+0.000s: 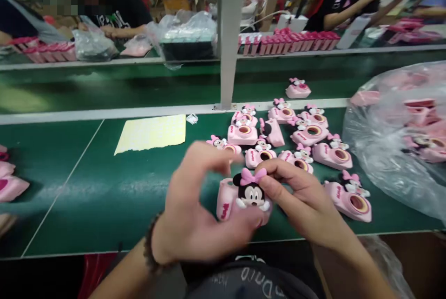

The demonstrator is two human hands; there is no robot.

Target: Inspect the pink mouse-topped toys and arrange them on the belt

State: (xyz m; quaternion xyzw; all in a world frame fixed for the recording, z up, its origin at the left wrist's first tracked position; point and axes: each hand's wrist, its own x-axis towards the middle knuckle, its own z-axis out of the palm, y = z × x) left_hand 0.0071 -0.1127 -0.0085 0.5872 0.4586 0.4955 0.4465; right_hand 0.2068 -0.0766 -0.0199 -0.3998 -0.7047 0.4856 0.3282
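Note:
A pink toy camera shell [226, 200], topped by a mouse figure [253, 196] with a pink bow, is between my hands above the green table. My right hand [301, 201] is closed on its right side, thumb and fingers pinching beside the bow. My left hand [195, 210] is open in a wide curve on the left, smeared by motion. Its thumb crosses the shell's lower front and hides the lens area; whether it presses there I cannot tell. Its index finger is raised above the shell, apart from the thumb. Similar camera shells [243, 134] lie just beyond my hands.
A clear plastic bag [369, 150] of pink shells bulges at the right. Yellow paper [153, 134] lies at back left, and more pink parts [12, 182] sit at the left edge. A white post [228, 38] rises behind. Co-workers [121, 6] sit across, near rows of pink pieces [285, 42].

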